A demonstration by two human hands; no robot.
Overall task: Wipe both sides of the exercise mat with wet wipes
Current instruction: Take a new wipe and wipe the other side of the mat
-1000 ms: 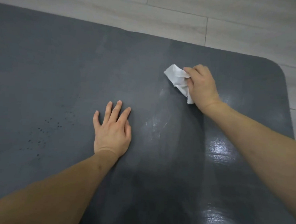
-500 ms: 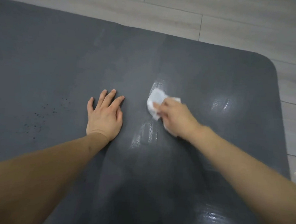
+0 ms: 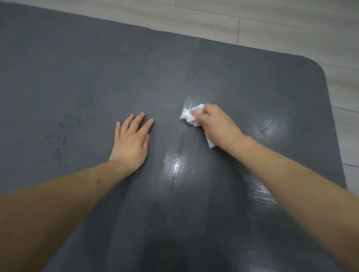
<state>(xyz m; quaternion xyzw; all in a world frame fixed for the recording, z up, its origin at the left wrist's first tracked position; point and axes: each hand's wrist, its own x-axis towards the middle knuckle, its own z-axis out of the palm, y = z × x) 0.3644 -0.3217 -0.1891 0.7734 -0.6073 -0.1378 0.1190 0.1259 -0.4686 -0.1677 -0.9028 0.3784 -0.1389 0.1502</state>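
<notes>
Dark grey rubbery exercise mat [image 3: 94, 69] lies flat on the pale wood-look plank floor [image 3: 284, 20], its rounded far right corner in view. The left hand [image 3: 132, 141] presses flat on the mat, fingers straight. The right hand [image 3: 218, 127] grips a crumpled white wet wipe [image 3: 189, 114] against the mat just beside it, amid glossy wet streaks [image 3: 177, 164]. Small dark specks [image 3: 69, 123] dot the mat toward its left.

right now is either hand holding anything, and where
The right hand grips a crumpled wet wipe by its middle, ends sticking out. The left hand holds nothing.
</notes>
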